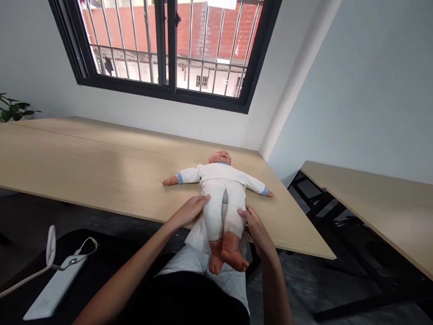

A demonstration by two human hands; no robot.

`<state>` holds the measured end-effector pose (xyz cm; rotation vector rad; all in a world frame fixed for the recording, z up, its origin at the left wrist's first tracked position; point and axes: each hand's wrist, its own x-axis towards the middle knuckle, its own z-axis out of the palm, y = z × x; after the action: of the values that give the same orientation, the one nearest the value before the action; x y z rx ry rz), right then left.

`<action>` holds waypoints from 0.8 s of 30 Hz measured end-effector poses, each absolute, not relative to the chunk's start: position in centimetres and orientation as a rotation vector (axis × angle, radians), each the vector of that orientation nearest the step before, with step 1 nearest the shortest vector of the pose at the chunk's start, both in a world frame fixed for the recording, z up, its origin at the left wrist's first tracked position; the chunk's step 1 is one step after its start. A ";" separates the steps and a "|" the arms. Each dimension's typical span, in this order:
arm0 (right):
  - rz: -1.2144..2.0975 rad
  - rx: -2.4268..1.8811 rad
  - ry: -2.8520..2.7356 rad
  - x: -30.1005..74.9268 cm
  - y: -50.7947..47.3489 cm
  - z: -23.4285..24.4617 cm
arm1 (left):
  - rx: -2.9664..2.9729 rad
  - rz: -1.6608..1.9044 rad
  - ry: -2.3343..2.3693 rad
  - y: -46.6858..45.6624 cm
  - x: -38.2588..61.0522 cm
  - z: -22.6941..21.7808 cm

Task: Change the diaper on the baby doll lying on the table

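Supporting a baby doll (213, 212) from both sides at the front edge of a pale wood-grain table (118, 167); laid face up, head toward the window (176, 92), arms spread wide, lower legs projecting past the table edge above the lap. Features a smooth, rounded head (219, 156) of plastic-like finish, slightly glossy, with an open-mouthed expression moulded in. Dressed in a soft white long-sleeved top (221, 172) with blue bands at collar and cuffs, plus loose white trousers (233, 198), slit open along the inner legs, showing grey-blue beneath. Ends in chubby, moulded bare feet (233, 253), darker orange-brown than the head. Hanging below, on the left: thin, loose white cloth (196, 237). Covering the lap: pale fabric (181, 262) with a diamond-quilted surface.

Left hand (192, 210): curled part-way, clasping the outer side of one trouser leg, thumb on top, remaining fingers mostly hidden. Right hand (256, 225): likewise curled, clasping the outer side of the other leg near the knee, thumb across the cloth. Grip force: cannot be told. Set lower left, well apart: a slim, flat white power bank (56, 286) with cable attached.
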<state>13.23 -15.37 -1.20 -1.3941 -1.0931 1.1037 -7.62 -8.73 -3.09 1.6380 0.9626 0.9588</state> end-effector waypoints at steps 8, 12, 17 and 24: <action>0.755 -1.452 -1.339 16.4 -12.6 -3.5 | 2.173 0.966 1.131 -2.6 -8.7 -4.2; 0.361 -1.643 -1.662 18.8 -6.3 -3.1 | 2.174 0.912 1.036 -0.5 -8.5 -3.9; 0.516 -1.673 -1.803 19.4 -0.8 -2.0 | 2.006 0.999 1.017 1.3 -8.3 -3.1; 0.644 -1.457 -1.733 17.5 -1.9 -1.8 | 1.872 1.202 1.174 2.3 -9.0 -4.2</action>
<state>17.55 -1.87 -1.78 -1.4573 -1.7327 0.6443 -9.04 2.28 -4.22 1.8717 1.1739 1.2015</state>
